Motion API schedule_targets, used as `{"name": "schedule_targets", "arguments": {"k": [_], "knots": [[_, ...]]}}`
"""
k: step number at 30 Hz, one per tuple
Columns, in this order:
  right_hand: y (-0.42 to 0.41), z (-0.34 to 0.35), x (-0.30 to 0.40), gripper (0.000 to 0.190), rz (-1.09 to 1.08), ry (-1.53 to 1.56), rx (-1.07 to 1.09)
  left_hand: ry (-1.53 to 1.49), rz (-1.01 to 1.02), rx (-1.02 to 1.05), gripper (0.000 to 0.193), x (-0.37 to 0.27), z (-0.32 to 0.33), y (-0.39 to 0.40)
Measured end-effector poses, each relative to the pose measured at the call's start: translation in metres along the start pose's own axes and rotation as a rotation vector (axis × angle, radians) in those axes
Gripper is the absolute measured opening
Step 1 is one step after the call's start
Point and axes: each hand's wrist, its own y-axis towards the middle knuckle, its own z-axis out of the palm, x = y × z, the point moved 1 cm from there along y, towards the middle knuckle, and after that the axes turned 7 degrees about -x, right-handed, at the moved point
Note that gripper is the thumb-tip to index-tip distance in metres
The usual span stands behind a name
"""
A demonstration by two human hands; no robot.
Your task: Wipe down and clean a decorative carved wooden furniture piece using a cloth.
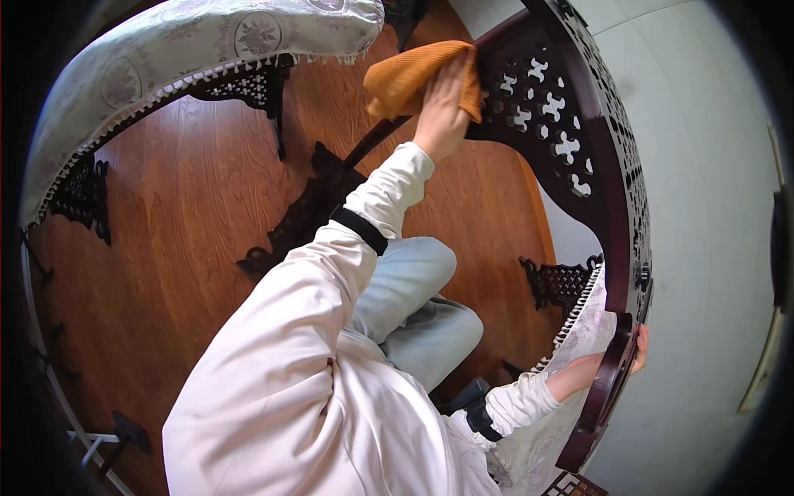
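My left hand (443, 111) lies over a folded orange ribbed cloth (403, 74), pressing it against dark wood beside a carved openwork panel (546, 111). Some of the cloth hangs free to the left of the fingers. Down at the right, my right hand (641, 350) is by a scrolled dark wooden end piece (608, 372). Its fingertips show on the outer side towards the wall, while the wood hides its palm, so its hold is unclear. Cut-out shapes pierce the panel, which joins a tall dark lattice frame (626, 155).
A fringed floral cover (186, 49) drapes a dark carved table at upper left. Another fringed cover (539, 452) lies beneath my right arm. A dark carved wooden piece (298, 211) stands near my knees on the wood floor (186, 297). The pale wall (701, 217) borders the frame.
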Motion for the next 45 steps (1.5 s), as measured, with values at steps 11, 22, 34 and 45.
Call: {"name": "schedule_targets", "arguments": {"k": [11, 22, 34, 45], "knots": [[-0.008, -0.005, 0.002, 0.017, 0.062, -0.155, -0.052, -0.107, 0.060, 0.034, 0.074, -0.104, 0.021, 0.019], [-0.002, 0.023, 0.045, 0.034, 0.272, -0.192, -0.149, -0.387, 0.151, 0.524, 0.059, -0.149, 0.001, -0.071], [0.001, 0.024, 0.048, 0.034, 0.181, -0.213, -0.049, -0.394, 0.262, 0.292, 0.061, -0.120, 0.010, -0.032], [-0.001, 0.016, 0.036, 0.016, 0.041, -0.258, -0.025, -0.290, 0.721, 0.377, 0.053, -0.062, 0.007, 0.043]]}}
